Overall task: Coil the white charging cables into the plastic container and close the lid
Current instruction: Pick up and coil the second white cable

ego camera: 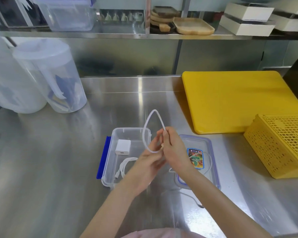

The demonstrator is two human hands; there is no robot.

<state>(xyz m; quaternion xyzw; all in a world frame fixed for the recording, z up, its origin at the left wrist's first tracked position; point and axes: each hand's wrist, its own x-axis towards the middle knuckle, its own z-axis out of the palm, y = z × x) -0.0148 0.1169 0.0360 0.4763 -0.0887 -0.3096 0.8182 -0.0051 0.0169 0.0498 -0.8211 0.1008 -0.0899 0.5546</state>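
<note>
The right hand (175, 150) had its fingers (167, 134) pinched on a white cable (145, 133), making a loop above the clear box (110, 162). The left hand (144, 169) fingers were curled around the loop's bottom. Another coiled cable (126, 166) and a white plug (122, 147) lay inside. The lid (212, 152) sat just beside it on the shiny surface (50, 160).

Container (113, 134) mouth open; charger (122, 147), coiled cable (126, 166) occupy floor.

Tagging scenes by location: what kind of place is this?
Probably a commercial kitchen or prep room: a stainless steel worktable with a steel shelf above, a big yellow plastic cutting board, and stacked wooden trays on the shelf.
</note>
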